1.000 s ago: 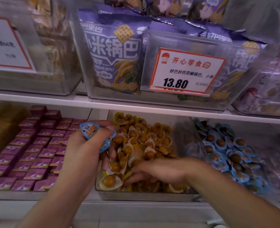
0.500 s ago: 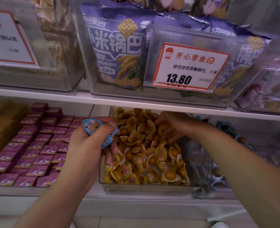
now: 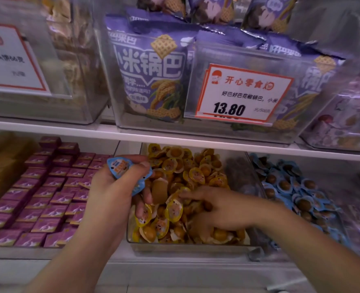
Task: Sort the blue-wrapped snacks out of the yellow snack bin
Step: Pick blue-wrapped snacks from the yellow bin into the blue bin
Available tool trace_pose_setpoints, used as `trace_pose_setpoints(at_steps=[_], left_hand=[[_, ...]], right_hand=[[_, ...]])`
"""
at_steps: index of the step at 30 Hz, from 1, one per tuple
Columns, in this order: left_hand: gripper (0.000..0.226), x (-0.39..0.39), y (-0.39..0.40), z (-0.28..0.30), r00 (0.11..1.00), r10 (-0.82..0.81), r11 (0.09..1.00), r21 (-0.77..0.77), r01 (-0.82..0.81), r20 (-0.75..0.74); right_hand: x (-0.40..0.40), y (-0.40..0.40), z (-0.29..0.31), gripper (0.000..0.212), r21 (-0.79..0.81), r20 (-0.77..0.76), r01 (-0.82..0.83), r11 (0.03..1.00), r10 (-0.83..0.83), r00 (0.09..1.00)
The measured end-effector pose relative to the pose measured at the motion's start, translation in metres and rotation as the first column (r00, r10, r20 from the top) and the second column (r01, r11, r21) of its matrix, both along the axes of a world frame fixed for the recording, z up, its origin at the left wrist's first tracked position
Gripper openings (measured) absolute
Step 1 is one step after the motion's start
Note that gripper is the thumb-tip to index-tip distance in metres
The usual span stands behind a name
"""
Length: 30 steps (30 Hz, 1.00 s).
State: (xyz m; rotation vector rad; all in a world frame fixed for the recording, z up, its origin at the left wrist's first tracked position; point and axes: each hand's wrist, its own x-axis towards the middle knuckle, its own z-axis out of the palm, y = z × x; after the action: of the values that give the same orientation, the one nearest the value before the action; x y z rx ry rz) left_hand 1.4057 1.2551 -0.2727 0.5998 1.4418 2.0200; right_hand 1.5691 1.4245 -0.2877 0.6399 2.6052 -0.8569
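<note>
Two blue-wrapped snacks (image 3: 130, 174) in left hand (image 3: 113, 193) grip, above yellow snack bin (image 3: 187, 247)

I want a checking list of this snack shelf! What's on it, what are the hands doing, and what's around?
Surface: lower shelf holding clear bins.
Job's things: yellow snack bin heaped with yellow snacks; blue-wrapped snacks held above its left edge.
Clutter: purple boxes left; blue snack bin right.
Grippers: left hand grips the blue ones; right hand lies on the yellow pile, fingers spread.
Cables: nothing seen.
Surroundings: purple bags and price tag on the upper shelf.
</note>
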Motion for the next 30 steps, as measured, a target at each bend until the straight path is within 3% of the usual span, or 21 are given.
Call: trace_pose_setpoints(at_steps=[2, 6, 8, 11, 15, 17, 19, 20, 21, 22, 23, 24, 26, 28, 30], left_hand=[[0.017, 0.0, 0.0, -0.001, 0.999, -0.006, 1.0, 0.0, 0.006, -0.036], [0.006, 0.002, -0.001, -0.001, 0.995, -0.026, 0.999, -0.024, 0.023, -0.096], [0.008, 0.002, -0.002, 0.0, 0.993, -0.017, 0.999, -0.045, 0.012, -0.115], [0.002, 0.003, -0.002, -0.001, 0.986, -0.018, 0.997, -0.072, 0.007, -0.163], [0.012, 0.006, -0.002, -0.002, 0.95, -0.024, 0.992, -0.125, -0.016, -0.311], [0.011, 0.012, -0.002, -0.008, 0.889, -0.006, 0.98, -0.181, -0.087, -0.457], [0.006, 0.027, 0.002, -0.01, 0.724, -0.029, 0.941, -0.263, -0.213, -0.69], [0.01, 0.039, 0.005, -0.01, 0.656, -0.063, 0.934, -0.277, -0.227, -0.752], [0.017, 0.054, 0.01, -0.008, 0.609, -0.115, 0.944, -0.278, -0.18, -0.785], [0.023, 0.071, 0.015, -0.007, 0.563, -0.17, 0.957, -0.273, -0.103, -0.809], [0.026, 0.09, 0.021, -0.005, 0.5, -0.214, 0.961, -0.272, -0.046, -0.839], [0.027, 0.109, 0.028, -0.003, 0.405, -0.252, 0.956, -0.291, -0.037, -0.879], [0.047, 0.143, 0.04, 0.001, 0.236, -0.326, 0.924, -0.361, -0.123, -0.915], [0.076, 0.163, 0.049, 0.006, 0.229, -0.476, 0.852, -0.51, -0.122, -0.849], [0.098, 0.177, 0.054, 0.014, 0.266, -0.579, 0.805, -0.593, 0.035, -0.77]], right_hand=[[0.0, 0.005, 0.016, 0.063, 0.045, -0.005, -0.006, 0.999, 0.006, 1.0], [-0.043, 0.038, 0.011, 0.048, 0.356, -0.273, 0.186, 0.916, -0.088, 0.958], [-0.074, 0.045, -0.009, 0.057, 0.356, -0.247, 0.212, 0.91, -0.127, 0.961], [-0.102, 0.031, -0.049, 0.071, 0.359, -0.137, 0.101, 0.928, -0.054, 0.989], [-0.069, 0.012, -0.05, 0.071, 0.364, -0.112, 0.023, 0.931, 0.019, 0.994], [-0.032, 0.005, -0.025, 0.063, 0.358, -0.21, 0.093, 0.929, -0.017, 0.978], [0.007, -0.015, -0.001, 0.052, 0.136, -0.481, 0.317, 0.939, -0.217, 0.849], [0.023, -0.03, 0.011, 0.047, -0.155, -0.571, 0.419, 0.895, -0.427, 0.701], [0.034, -0.046, 0.021, 0.044, -0.532, -0.52, 0.409, 0.742, -0.667, 0.534], [0.043, -0.061, 0.026, 0.042, -0.825, -0.343, 0.279, 0.491, -0.829, 0.442], [0.05, -0.072, 0.029, 0.04, -0.963, -0.16, 0.141, 0.231, -0.905, 0.393], [0.056, -0.078, 0.031, 0.037, -0.997, -0.039, 0.051, 0.06, -0.937, 0.347], [0.067, -0.082, 0.036, 0.032, -0.995, 0.092, -0.013, -0.098, -0.967, 0.238], [0.087, -0.077, 0.043, 0.029, -0.989, 0.147, 0.028, -0.145, -0.976, 0.158], [0.11, -0.066, 0.042, 0.025, -0.992, 0.121, 0.045, -0.117, -0.986, 0.114]])
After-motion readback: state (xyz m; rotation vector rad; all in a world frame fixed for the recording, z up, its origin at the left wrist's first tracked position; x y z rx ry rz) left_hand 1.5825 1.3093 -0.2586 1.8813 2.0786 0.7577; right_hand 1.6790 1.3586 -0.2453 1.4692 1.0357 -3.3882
